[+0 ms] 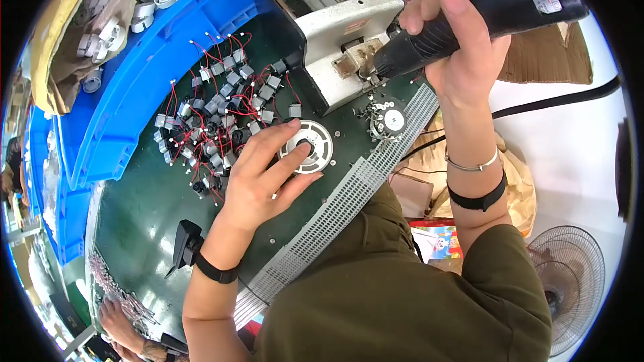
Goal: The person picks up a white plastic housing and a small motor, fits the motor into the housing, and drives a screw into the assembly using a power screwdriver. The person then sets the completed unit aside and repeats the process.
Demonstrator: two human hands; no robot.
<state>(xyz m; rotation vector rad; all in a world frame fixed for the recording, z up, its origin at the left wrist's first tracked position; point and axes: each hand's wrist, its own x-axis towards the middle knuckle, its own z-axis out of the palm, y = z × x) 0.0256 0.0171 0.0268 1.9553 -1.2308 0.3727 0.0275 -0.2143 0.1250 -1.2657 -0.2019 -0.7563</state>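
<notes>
Here the person's left hand grips a white round part by its rim on the green table, near small wired parts, while the right hand clasps a black power tool, its tip at a metal machine

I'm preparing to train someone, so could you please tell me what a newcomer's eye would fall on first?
Probably the bulky black tool in the right hand, upper right. Next might come the heap of small grey parts with red wires on the green table, then the white slotted disc held by the left hand, near the centre.
</notes>
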